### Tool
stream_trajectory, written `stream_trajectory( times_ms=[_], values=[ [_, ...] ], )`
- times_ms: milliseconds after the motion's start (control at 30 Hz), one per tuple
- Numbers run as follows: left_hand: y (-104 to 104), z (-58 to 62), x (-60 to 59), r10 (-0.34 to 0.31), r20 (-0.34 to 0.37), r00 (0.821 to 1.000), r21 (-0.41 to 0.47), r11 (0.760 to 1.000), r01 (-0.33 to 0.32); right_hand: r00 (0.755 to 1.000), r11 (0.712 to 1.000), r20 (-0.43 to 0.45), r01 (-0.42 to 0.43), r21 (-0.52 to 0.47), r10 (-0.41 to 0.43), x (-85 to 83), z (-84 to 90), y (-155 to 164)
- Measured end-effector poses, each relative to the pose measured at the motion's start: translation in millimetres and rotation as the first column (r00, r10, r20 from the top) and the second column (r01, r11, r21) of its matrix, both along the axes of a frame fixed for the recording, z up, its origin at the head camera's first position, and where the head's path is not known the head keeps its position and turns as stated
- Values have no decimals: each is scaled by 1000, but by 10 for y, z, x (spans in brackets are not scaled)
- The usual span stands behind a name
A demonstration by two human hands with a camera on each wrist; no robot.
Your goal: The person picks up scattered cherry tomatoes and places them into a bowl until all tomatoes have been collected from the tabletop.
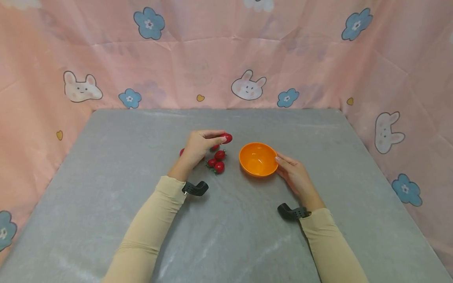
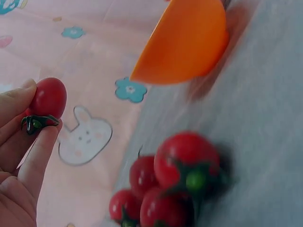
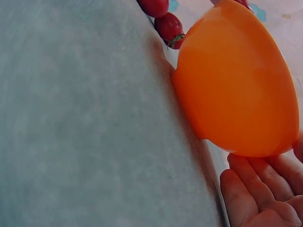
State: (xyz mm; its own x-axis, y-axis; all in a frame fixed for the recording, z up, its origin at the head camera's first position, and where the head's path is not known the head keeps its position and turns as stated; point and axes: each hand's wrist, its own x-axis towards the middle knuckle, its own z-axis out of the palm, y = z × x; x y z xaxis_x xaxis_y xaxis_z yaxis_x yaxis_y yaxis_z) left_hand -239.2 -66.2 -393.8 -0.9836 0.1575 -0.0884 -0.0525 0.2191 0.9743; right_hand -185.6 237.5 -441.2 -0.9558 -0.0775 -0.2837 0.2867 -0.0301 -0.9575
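Centrally on the grey desk (image 1: 141, 220), loose cherry tomatoes (image 1: 217, 161) lie left of the orange bowl (image 1: 258, 159). Above them, the left hand (image 1: 198, 146) pinches one cherry tomato (image 1: 227, 138); the right hand (image 1: 295, 177), fingers straight, touches the bowl's right side.

I count one orange bowl (image 1: 258, 159) on the grey table (image 1: 226, 236). Left of the bowl I can make out six red cherry tomatoes: one held tomato (image 1: 226, 138) is pinched in my left hand (image 1: 198, 147) just up and left of the bowl, four loose tomatoes (image 1: 216, 160) sit in a cluster just left of the bowl, and one more tomato (image 1: 182, 151) peeks out farther left behind that hand. More may be hidden under the hand. Two hands are in view; my right hand (image 1: 295, 177) touches the bowl's right side.
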Motion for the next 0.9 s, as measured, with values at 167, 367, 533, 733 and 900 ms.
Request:
stream_trajectory(
  times_ms=[167, 367, 533, 733, 900],
  values=[
    [174, 15, -10, -67, -27, 997, -16, 998, 67, 1000, 1000, 4, -1, 4, 1, 1, 6, 5],
    [318, -23, -7, -150, -60, 987, -28, 989, 149, 1000, 1000, 8, 1, -11, -1, -5, 4, 3],
    [395, -37, 11, -172, -65, 983, -42, 985, 170, 1000, 1000, 9, -1, -3, 1, -9, 2, -5],
    [497, -10, 21, -171, -30, 985, -107, 980, 167, 1000, 1000, -1, -12, 2, 12, -8, 1, -14],
    [594, 10, 37, -204, -9, 979, -173, 965, 199, 1000, 1000, 8, -2, -11, 2, -11, 0, -10]
  ],
)
